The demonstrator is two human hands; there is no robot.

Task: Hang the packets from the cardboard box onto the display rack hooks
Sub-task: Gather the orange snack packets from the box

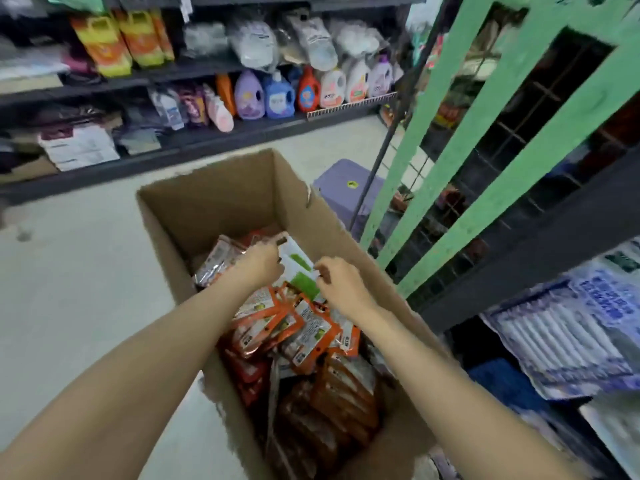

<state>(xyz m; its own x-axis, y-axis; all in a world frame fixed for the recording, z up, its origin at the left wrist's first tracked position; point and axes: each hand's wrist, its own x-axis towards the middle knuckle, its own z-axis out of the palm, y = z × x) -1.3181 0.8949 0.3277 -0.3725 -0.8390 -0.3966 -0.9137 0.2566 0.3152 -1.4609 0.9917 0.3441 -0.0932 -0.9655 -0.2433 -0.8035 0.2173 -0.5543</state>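
A shop aisle with a pale floor (86,289); dark shelving (207,136) at the back carries blurred detergent bottles (277,95). A green-barred wire rack (485,161) stands to the right. The open cardboard box (214,199) on the floor holds a loose heap of glossy orange packets (308,327), its near end cut off. Over them, both hands grip a white-and-green packet (298,268): left hand (259,265) curled on its top edge, right hand (341,282) pinching its right edge.
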